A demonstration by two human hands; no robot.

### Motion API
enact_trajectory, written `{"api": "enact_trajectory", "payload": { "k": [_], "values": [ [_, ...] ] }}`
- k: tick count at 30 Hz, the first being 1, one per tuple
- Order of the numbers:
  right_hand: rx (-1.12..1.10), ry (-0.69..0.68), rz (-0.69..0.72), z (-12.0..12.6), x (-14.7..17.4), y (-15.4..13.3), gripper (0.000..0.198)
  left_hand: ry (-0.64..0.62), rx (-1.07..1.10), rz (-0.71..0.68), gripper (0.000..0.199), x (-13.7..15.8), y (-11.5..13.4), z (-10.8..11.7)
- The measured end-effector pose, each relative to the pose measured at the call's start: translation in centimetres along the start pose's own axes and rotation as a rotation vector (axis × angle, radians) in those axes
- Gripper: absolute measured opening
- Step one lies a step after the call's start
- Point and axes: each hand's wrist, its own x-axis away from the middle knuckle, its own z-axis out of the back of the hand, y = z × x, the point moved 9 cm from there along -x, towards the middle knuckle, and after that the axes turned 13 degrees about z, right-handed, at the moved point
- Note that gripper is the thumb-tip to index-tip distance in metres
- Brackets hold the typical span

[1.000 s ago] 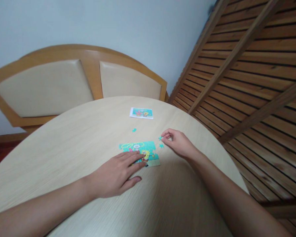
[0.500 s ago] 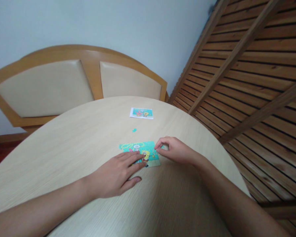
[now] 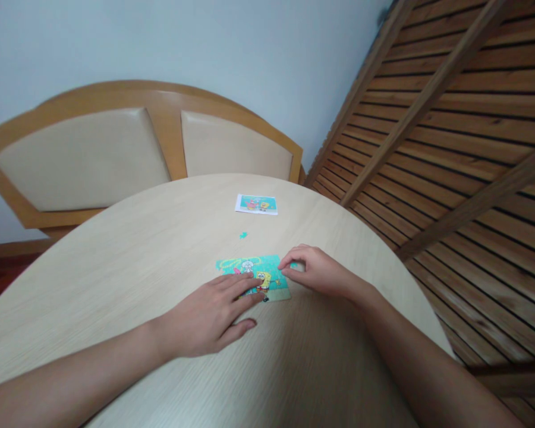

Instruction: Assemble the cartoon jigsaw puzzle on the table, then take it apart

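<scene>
A teal jigsaw puzzle (image 3: 274, 291) with cartoon figures lies mostly assembled on the round table. My left hand (image 3: 211, 315) rests flat across its lower left part, fingers stretched out and covering some of the picture. At the puzzle's upper right edge, my right hand (image 3: 314, 270) is closed in a pinch, thumb against forefinger. A small teal puzzle piece (image 3: 294, 264) shows between those fingers, mostly hidden by them. Beyond the puzzle, a loose teal piece (image 3: 243, 235) lies by itself on the tabletop.
Farther back on the pale wooden table (image 3: 160, 238) lies a picture card (image 3: 258, 204) with similar cartoon figures. Behind the table stands a padded wooden backrest (image 3: 236, 142) against the wall. A slatted wooden screen (image 3: 450, 148) rises along the right side.
The right fingertips have shifted very slightly at the puzzle's edge, still pinched. My left hand stays flat on the puzzle, and the loose piece and card lie as before.
</scene>
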Motion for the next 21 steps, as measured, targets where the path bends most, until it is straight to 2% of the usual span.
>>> {"api": "enact_trajectory", "payload": {
  "k": [7,15,18,21],
  "values": [
    [0.02,-0.05,0.09,-0.2,-0.2,-0.8,0.012,-0.001,0.008,0.002,0.043,0.0,0.0,0.0],
    [0.152,-0.097,0.175,-0.2,0.0,-1.8,0.013,0.005,0.021,0.003,0.043,0.0,0.0,0.0],
    [0.174,-0.07,0.131,0.7,0.2,-1.3,0.016,-0.01,0.017,0.005,0.044,0.0,-0.1,-0.1],
    [0.22,-0.001,0.001,2.2,0.7,0.3,0.018,-0.004,0.041,0.003,0.044,-0.1,-0.1,0.0]
  ]
}}
